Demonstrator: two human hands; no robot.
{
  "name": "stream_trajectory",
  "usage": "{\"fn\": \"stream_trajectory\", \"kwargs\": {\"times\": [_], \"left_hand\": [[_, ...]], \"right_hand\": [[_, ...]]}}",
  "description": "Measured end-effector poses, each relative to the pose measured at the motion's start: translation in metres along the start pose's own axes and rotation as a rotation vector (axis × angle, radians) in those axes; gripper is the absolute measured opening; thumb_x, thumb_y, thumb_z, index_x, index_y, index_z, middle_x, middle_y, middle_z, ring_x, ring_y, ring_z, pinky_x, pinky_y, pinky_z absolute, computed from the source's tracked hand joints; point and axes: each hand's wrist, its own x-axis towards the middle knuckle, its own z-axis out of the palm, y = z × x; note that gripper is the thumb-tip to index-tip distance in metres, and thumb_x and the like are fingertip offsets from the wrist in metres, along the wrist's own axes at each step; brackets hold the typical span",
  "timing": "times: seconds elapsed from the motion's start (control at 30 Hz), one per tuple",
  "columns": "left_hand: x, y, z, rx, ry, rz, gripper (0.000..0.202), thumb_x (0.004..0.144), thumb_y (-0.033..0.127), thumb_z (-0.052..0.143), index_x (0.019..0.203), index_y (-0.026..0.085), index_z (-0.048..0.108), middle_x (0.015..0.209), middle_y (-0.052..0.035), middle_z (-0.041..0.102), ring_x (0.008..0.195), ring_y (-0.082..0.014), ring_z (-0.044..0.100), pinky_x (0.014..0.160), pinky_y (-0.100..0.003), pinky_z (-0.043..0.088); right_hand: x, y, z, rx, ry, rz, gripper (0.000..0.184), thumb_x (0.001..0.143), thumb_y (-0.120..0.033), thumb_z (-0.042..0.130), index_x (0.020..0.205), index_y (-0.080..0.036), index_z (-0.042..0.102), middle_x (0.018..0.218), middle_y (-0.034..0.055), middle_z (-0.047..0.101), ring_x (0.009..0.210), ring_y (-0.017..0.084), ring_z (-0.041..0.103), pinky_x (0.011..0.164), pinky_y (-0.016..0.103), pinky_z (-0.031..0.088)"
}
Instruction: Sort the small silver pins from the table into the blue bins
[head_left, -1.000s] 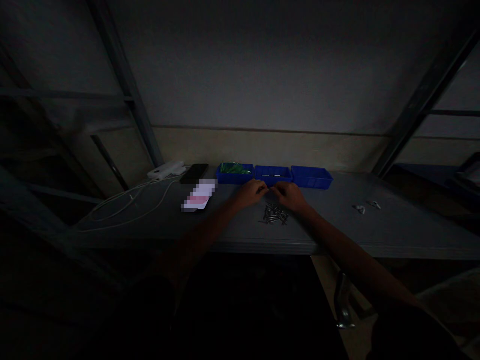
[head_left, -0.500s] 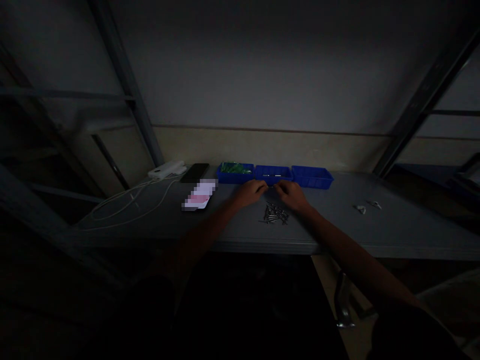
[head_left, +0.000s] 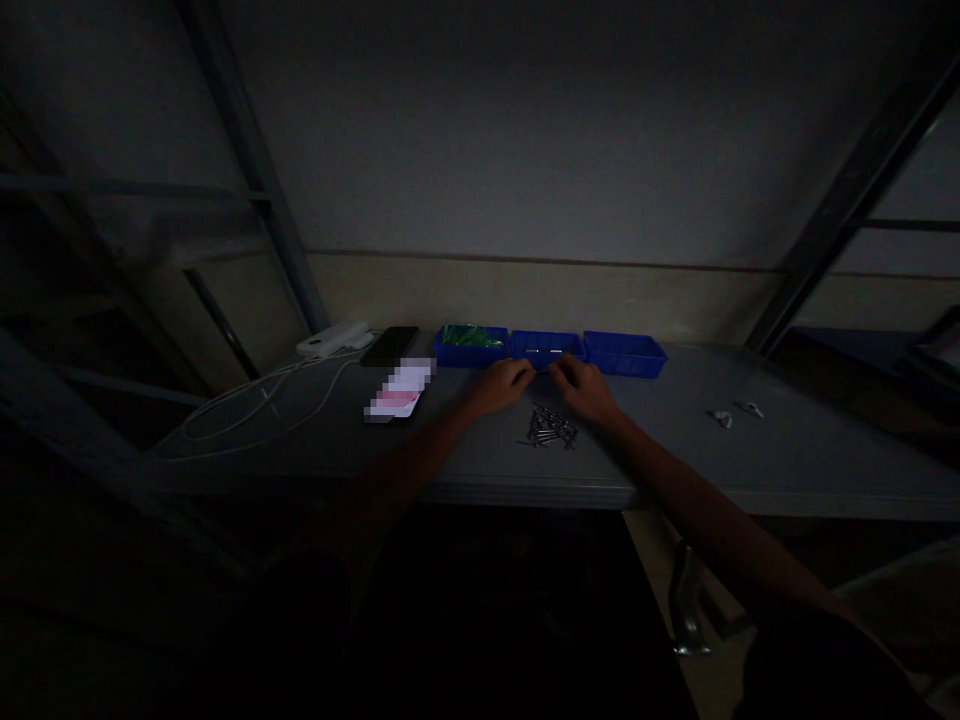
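Note:
My left hand and my right hand face each other over the table, fingers pinched. Between their fingertips a thin dark piece spans the small gap; both hands seem to grip it, but its kind is too small and dim to tell. Just below the hands lies a loose pile of thin shiny metal pieces, like screws or pins. Right behind the hands stands a blue tray with a couple of slim shiny pieces in it.
A blue tray with green packets stands on the left, another blue tray on the right. A lit phone, a dark phone-like slab and white cables lie left. Small white pieces lie right.
The hands keep almost the same place. The thin piece between the fingertips shows slightly more now, with the right fingers shifted a little.

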Motion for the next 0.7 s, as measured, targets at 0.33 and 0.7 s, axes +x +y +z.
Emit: {"fn": "stream_trajectory", "kwargs": {"times": [0.33, 0.7], "left_hand": [[0.0000, 0.0006, -0.0006, -0.014, -0.004, 0.007, 0.021, 0.086, 0.023, 0.042, 0.083, 0.014, 0.060, 0.079, -0.0034, 0.064, 0.074, -0.0137, 0.057, 0.069, -0.023, 0.042], [-0.0002, -0.0019, -0.0010, -0.017, 0.000, 0.002, 0.021, 0.086, 0.021, 0.040, 0.084, 0.015, 0.060, 0.081, -0.0032, 0.065, 0.076, -0.0141, 0.058, 0.071, -0.024, 0.043]], "right_hand": [[0.0017, 0.0041, 0.0045, -0.089, -0.025, -0.004, 0.024, 0.088, -0.030, 0.038, 0.081, -0.017, 0.057, 0.072, 0.0059, 0.063, 0.064, 0.016, 0.056, 0.059, 0.024, 0.034], [0.0004, 0.0015, 0.0010, -0.009, -0.008, 0.003, 0.025, 0.088, -0.035, 0.039, 0.087, -0.018, 0.057, 0.070, 0.0027, 0.062, 0.060, 0.014, 0.054, 0.056, 0.023, 0.034]]}}
